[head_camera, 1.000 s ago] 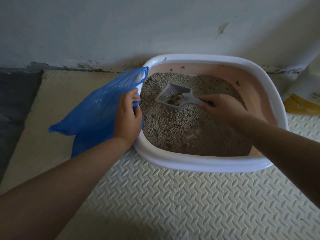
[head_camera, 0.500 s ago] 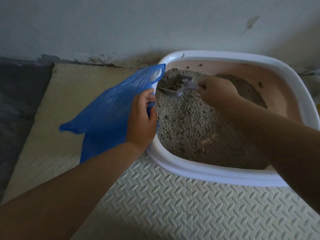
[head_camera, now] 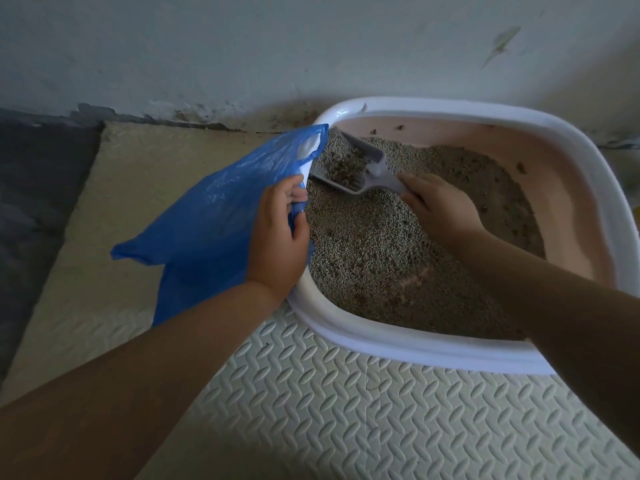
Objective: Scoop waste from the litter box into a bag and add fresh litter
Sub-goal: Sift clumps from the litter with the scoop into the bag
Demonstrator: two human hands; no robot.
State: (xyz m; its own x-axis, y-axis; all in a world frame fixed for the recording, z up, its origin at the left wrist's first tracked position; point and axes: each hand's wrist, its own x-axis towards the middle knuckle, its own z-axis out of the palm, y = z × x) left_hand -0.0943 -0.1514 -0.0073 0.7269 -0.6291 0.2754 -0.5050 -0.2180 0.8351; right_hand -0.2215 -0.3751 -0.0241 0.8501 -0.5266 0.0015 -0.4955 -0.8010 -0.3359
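Holding a grey scoop (head_camera: 373,160) by its handle, the right hand (head_camera: 440,206) has its fingers curled tight round the grip. The scoop's basin, loaded with dark clumps and loose grains, sits over the far left corner of the litter box (head_camera: 398,348), just beside the mouth of the blue bag (head_camera: 207,216). The left hand (head_camera: 277,233) clamps a bunched fold of that bag against the box's left rim, so the opening stands up at that edge while the rest of the bag lies outside the box on the floor mat (head_camera: 346,410). By my reading the scooping stage is in mid-course: this load appears raised but not yet tipped into the bag. Whether the bag holds any waste I cannot tell, since its inside is hidden. Dark specks show in the litter (head_camera: 374,251) toward the box's right side and on its pink far wall, so more passes look needed. A bare pink patch shows near the box's middle, which suggests the litter is thin there, and adding fresh litter seems to lie ahead.
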